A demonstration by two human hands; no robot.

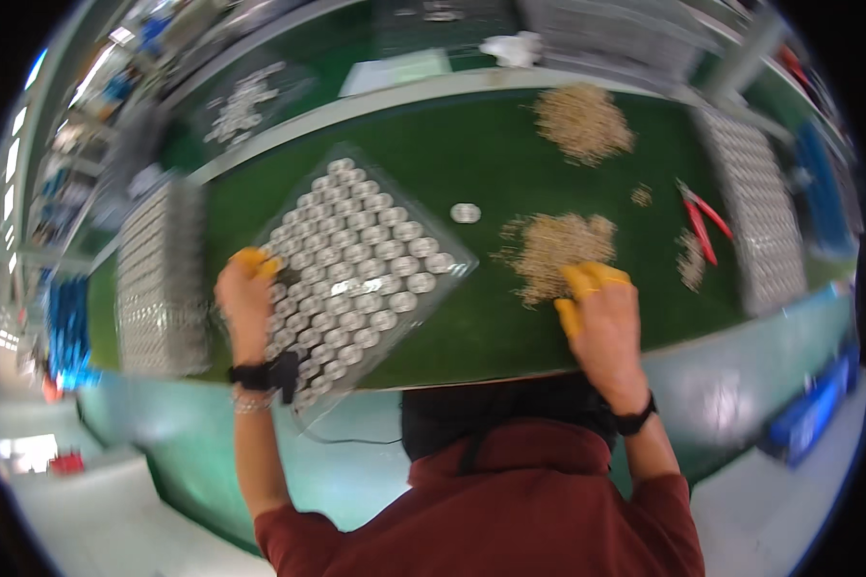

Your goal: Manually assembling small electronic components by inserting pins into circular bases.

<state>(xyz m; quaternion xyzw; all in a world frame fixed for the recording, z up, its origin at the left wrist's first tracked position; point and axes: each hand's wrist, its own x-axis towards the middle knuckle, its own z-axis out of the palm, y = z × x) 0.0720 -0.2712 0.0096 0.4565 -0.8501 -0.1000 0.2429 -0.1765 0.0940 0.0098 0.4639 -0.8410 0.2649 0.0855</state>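
Note:
A clear plastic tray (pixel 437 240) with rows of round white-and-silver parts lies turned at an angle on the green work surface. At its left edge is my left hand (pixel 246 296), with yellow covers on its fingertips. Those fingers are bent together by a small dark spot on the tray; what they hold, if anything, is hidden. My right hand (pixel 606 322), also with yellow finger covers, is at the near edge of a pile of small tan pieces (pixel 556 245). Its thumb stands apart from its bent fingers. One loose round part (pixel 466 213) lies between tray and pile.
Another tan pile (pixel 584 123) lies farther back. Red-handled pliers (pixel 700 223) and a few scattered pieces (pixel 691 262) are at the right. Stacked filled trays stand at the left (pixel 162 279) and right (pixel 755 212). Behind a pale rail (pixel 356 108) lie papers (pixel 394 71) and a crumpled white item (pixel 512 49).

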